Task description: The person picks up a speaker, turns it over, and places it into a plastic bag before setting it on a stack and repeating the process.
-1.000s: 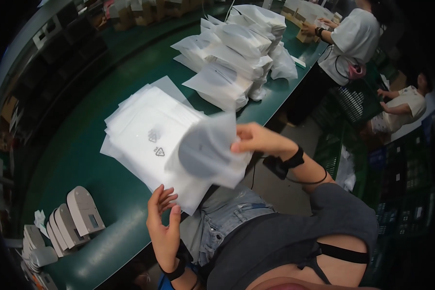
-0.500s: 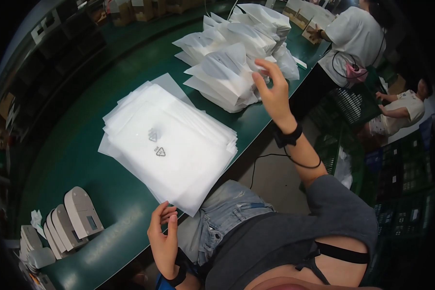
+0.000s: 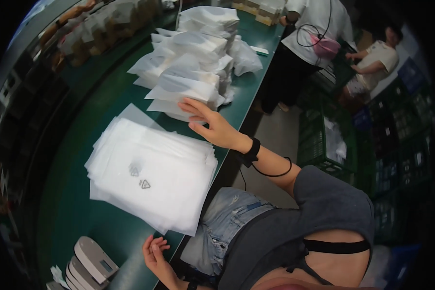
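My right hand (image 3: 211,124) is open, fingers stretched out over the front of the nearest filled white bag (image 3: 186,90). Its fingertips overlap the bag; I cannot tell whether they press on it. Behind that bag, several more filled translucent bags (image 3: 198,41) are piled together. A stack of flat white translucent bags (image 3: 152,169) lies on the green table (image 3: 65,193), the top one printed with small recycling marks. Just off the near corner of that stack is my left hand (image 3: 157,256), empty, its fingers loosely bent and apart.
Grey rounded flat devices (image 3: 94,258) stand on edge at the near left. Cardboard boxes (image 3: 266,12) sit at the table's far end. Two people (image 3: 319,24) are beyond on the right, by green crates (image 3: 319,130). A black cord hangs from my right wrist.
My right hand has turned from raised beside the filled bags to reaching leftward across the nearest one. My left hand has dropped slightly away from the flat stack. The view has shifted.
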`<state>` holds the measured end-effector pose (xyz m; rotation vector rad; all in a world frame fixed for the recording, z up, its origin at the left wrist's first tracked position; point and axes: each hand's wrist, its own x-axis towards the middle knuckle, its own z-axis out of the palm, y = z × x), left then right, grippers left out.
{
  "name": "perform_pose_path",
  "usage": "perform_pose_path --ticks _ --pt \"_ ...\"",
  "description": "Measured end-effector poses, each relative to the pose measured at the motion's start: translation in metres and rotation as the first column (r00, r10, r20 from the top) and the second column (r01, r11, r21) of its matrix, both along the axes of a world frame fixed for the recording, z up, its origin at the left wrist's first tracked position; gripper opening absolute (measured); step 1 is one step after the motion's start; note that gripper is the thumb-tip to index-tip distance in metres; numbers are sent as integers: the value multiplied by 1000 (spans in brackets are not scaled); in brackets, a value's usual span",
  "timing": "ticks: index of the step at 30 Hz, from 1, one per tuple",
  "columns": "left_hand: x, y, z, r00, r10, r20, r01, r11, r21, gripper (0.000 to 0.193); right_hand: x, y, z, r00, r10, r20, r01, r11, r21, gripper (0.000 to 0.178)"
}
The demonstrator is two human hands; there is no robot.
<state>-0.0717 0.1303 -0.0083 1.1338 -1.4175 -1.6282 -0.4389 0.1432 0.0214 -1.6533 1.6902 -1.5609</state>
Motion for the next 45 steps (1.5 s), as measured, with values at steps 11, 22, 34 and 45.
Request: perform_pose_path --ticks 11,22,34,45 --pt "-3 -3 -3 992 81 -102 -77 996 48 26 -13 -8 12 873 27 488 -3 999 -50 49" --pt "56 -21 -59 863 107 -494 -6 979 203 42 -96 100 -22 649 -495 578 552 829 90 22" --pt "-7 0 5 865 428 263 -381 900 -211 48 -269 106 -58 372 -561 740 820 572 22 23" --pt "50 -38 -75 -241 588 772 331 798 -504 59 -313 67 -103 402 -912 -83 910 408 -75 30"
